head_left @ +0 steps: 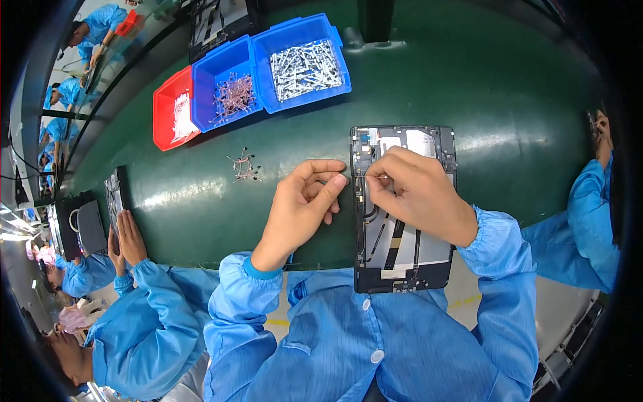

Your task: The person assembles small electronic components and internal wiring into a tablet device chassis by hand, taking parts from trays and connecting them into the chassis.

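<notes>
The opened tablet (400, 234) is set over the table's (529, 167) near edge, its long axis aligned near-to-far. Above it the right hand (422, 194) is pinched, any content indiscernible; beside it the left hand (299, 209) is curled, fingertips narrowly parted.

A green table (522, 87) gleams; pale floor (552, 305) below.

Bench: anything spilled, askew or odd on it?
A few wires lie loose on the bench, while similar ones sit in the middle bin; they may be set out on purpose. The tablet also seems to overhang the near edge, so it could get knocked. No damage stands out.
</notes>
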The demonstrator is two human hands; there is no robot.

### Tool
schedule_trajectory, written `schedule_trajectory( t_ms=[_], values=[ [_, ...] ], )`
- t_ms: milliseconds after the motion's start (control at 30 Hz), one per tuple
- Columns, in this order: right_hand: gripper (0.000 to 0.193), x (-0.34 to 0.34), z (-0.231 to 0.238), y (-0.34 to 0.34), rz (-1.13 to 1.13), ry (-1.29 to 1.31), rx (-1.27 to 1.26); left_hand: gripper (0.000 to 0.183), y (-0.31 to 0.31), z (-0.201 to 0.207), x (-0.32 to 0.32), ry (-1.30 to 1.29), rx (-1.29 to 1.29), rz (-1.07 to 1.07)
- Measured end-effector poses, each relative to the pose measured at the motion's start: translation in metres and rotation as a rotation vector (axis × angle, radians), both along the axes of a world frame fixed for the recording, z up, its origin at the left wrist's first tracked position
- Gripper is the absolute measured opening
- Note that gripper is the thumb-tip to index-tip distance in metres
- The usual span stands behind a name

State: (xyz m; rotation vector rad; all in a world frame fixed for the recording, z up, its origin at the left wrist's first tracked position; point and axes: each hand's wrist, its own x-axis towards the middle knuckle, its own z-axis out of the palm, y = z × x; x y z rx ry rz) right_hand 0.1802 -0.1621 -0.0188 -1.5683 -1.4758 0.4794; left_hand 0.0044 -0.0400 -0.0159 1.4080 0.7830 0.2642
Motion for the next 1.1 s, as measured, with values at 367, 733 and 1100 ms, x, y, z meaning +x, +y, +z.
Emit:
schedule_trajectory(
  t_ms=[367, 733, 1100],
  values=[
    [0.011, -0.003, -0.006, 0.0, -0.024, -0.071, -0.009, 0.016, 0.006, -0.001, 0.013, 0.079, -0.134, -0.022],
    [0.014, 0.001, -0.003, 0.0, -0.002, -0.084, -0.029, 0.013, 0.005, 0.001, 0.016, 0.129, -0.115, -0.004],
    [0.014, 0.001, -0.009, -0.002, -0.002, -0.137, -0.023, 0.013, -0.001, 0.002, 0.018, 0.14, -0.035, 0.02]
  ],
)
